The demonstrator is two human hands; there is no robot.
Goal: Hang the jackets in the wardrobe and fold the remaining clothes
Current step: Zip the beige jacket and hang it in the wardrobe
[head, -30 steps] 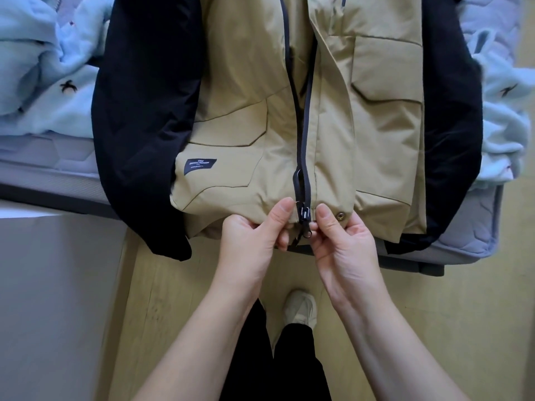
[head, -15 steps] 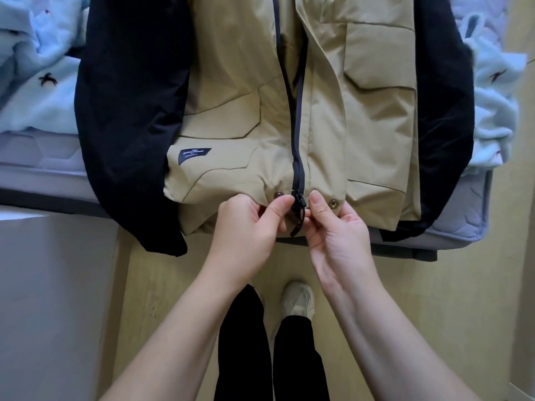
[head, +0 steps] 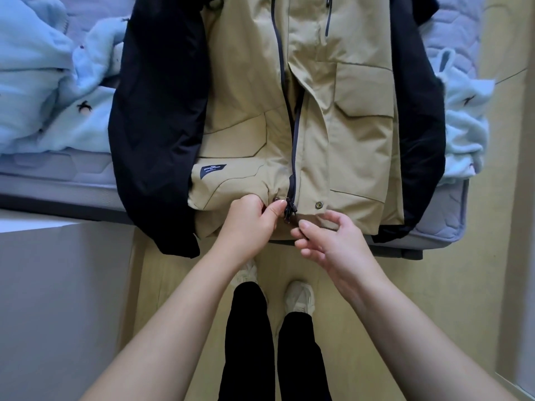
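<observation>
A tan jacket (head: 356, 134) with black sleeves lies front-up on the bed, its hem hanging over the mattress edge toward me. Its dark zipper (head: 293, 146) runs up the middle, with the slider (head: 289, 211) at the hem. My left hand (head: 252, 221) pinches the hem just left of the slider, thumb next to a metal snap. My right hand (head: 333, 241) hovers just right of and below the slider, fingers loosely curled, holding nothing.
Light blue fleece clothes (head: 43, 91) with small dark figures lie on the bed left of the jacket, and more of them (head: 463, 117) to its right. The grey mattress edge (head: 58, 180) runs across. A white cabinet top (head: 58, 285) stands at the left. My feet stand on the wooden floor (head: 405, 299).
My right hand has let go of the zipper end and drawn back to the right and down. My left hand keeps its pinch on the hem. The view has tilted a little.
</observation>
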